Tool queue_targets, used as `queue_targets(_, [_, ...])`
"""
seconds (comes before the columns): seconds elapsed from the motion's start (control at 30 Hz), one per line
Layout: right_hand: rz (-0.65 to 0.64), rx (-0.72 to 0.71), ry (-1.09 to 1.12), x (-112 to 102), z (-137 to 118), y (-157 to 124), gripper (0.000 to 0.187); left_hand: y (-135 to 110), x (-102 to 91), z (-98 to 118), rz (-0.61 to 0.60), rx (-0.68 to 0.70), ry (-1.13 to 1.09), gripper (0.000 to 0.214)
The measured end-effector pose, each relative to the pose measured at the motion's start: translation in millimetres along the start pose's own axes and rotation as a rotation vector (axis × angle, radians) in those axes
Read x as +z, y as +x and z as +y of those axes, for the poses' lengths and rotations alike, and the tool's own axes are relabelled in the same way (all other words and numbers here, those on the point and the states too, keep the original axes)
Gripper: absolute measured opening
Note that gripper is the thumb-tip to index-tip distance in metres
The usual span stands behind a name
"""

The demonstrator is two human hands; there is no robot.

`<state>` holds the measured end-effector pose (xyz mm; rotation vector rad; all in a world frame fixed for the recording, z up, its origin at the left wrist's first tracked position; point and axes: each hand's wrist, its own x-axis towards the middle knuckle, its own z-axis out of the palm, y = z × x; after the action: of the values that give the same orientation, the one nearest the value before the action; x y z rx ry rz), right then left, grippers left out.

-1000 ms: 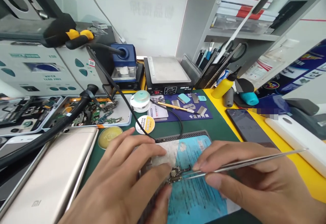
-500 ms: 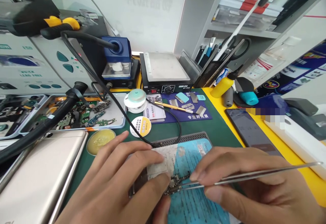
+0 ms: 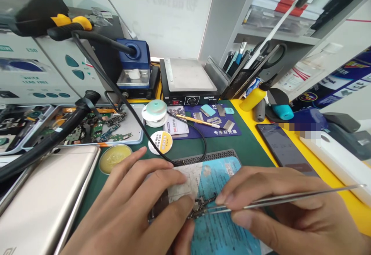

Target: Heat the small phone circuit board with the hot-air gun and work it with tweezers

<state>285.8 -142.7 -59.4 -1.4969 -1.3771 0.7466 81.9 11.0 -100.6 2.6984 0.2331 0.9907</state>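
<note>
Right hand [image 3: 313,216] on my feed was pinching metal tweezers [image 3: 290,198] between thumb and fingers, their tips reaching the right side of a small circuit board [image 3: 199,205]; whether they touched it was too fine for me to tell. The left hand [image 3: 136,208] had thumb and index finger closed on the board's left end, covering part of it. I saw the board over the middle of a blue-and-white pad [image 3: 226,228], well in from its far edge. Something dark under the left fingers was too covered to name.

The right hand blocked the pad's right edge and the lower end of a black phone [image 3: 284,148] by the green mat's [image 3: 249,146] right edge. On the left, a gold phone [image 3: 58,193] ran out of my view, its logo cut off. A tin of yellowish paste [image 3: 114,159] stood just beside the left fingers. A black hose [image 3: 66,123] crossed in front of a parts tray [image 3: 136,135], masking some contents. Near the mat's far edge lay a purple card [image 3: 236,120] bearing blades; beyond stood a hot plate [image 3: 188,75].
</note>
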Motion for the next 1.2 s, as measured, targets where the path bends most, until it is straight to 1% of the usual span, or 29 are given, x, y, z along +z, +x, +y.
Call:
queue_targets(0.13, [0.002, -0.008, -0.019, -0.1, -0.9, 0.6, 0.031, 0.0, -0.2, -0.1, 0.007, 0.002, 0.001, 0.013])
queue_targets(0.27, [0.008, -0.028, 0.007, 0.1, -0.9, 1.3, 0.029, -0.5, 0.9, 0.4, 0.012, -0.009, 0.007, 0.013])
queue_targets(0.4, [0.024, -0.024, 0.033, 1.3, 0.3, 0.2, 0.033, -0.2, 1.3, 1.0, 0.019, -0.017, 0.002, 0.014])
queue_targets(0.57, [0.007, -0.028, 0.028, 1.1, 1.8, -1.2, 0.037, 0.3, 1.7, 0.8, 0.019, -0.01, 0.011, 0.014])
queue_targets(0.77, [0.021, -0.025, 0.019, -0.1, -0.7, -0.4, 0.033, 0.9, 1.4, 0.3, 0.001, -0.009, -0.004, 0.013])
queue_targets(0.93, [0.035, -0.022, 0.014, 1.1, -1.1, 0.6, 0.035, 0.8, 1.2, 1.2, 0.008, -0.011, 0.009, 0.013])
queue_targets(1.1, [0.037, -0.049, 0.026, 1.2, -2.0, 1.3, 0.036, 1.7, 0.5, 0.0, 0.003, -0.001, -0.005, 0.013])
queue_targets(1.2, [0.042, -0.035, 0.036, 1.3, -2.6, 1.2, 0.036, 3.1, 0.5, -0.9, -0.001, -0.002, -0.003, 0.013])
